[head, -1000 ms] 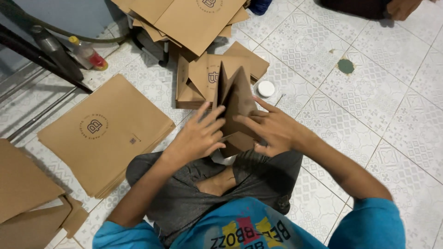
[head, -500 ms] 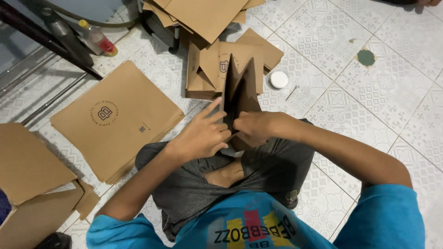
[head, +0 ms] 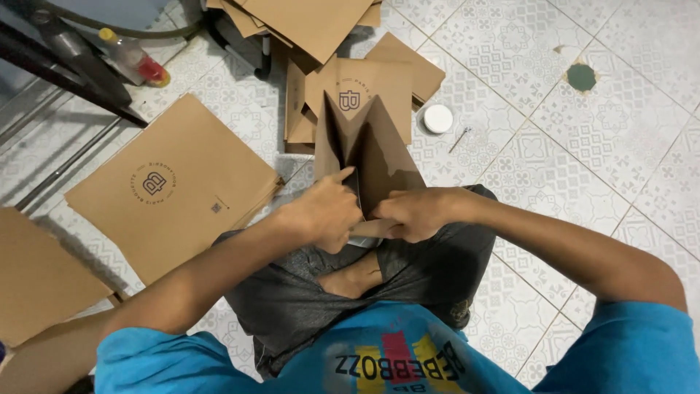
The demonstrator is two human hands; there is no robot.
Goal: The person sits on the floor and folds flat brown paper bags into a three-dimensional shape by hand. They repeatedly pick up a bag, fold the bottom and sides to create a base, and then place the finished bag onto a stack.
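Both hands grip one brown paper bag [head: 368, 157] at its lower end: left hand [head: 327, 211] pinching its left fold, right hand [head: 412, 214] clenched on its right, knuckles nearly touching.

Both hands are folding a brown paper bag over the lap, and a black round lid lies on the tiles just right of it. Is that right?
Not quite: in the head view the round lid is white, not black. Both the left hand and the right hand do grip the brown paper bag.

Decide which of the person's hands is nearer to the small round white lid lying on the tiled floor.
Right. The right hand grips the folded brown paper bag below and left of the small round white lid; the left hand is farther left, across the bag.
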